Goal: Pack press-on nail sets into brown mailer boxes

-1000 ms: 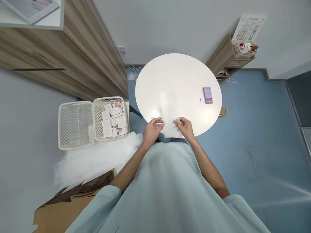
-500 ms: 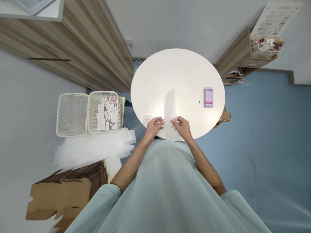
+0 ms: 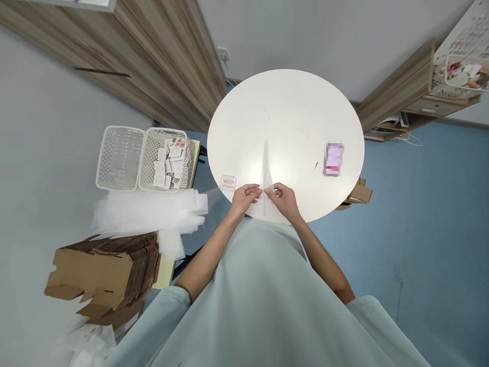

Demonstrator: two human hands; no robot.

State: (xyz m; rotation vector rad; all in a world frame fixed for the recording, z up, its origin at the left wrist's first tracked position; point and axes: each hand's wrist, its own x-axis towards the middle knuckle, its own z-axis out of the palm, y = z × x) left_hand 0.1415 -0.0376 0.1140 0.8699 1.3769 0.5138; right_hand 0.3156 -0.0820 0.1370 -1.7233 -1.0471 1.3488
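Observation:
A thin, translucent white plastic bag point(image 3: 266, 171) stands up from the near part of the round white table, narrow toward its far end. My left hand point(image 3: 246, 199) is closed, thumb and fingers pinching its left side. From the right, my right hand point(image 3: 282, 200) pinches the other side, its fingertips almost meeting those of the left. To the left of my left hand lies a small clear case point(image 3: 228, 183) with pinkish contents, near the table's edge.
A phone point(image 3: 333, 159) lies on the right of the white table point(image 3: 305, 102). At left are an open white basket point(image 3: 143, 158) with small cards and clear cases, a pile of translucent white bags point(image 3: 148, 211) and stacked flat cardboard boxes point(image 3: 95, 272). A wooden cabinet point(image 3: 168, 66) stands behind.
My left hand has moved right and now grips the bag's left side. The bag has turned narrower between my hands. The camera view has shifted slightly.

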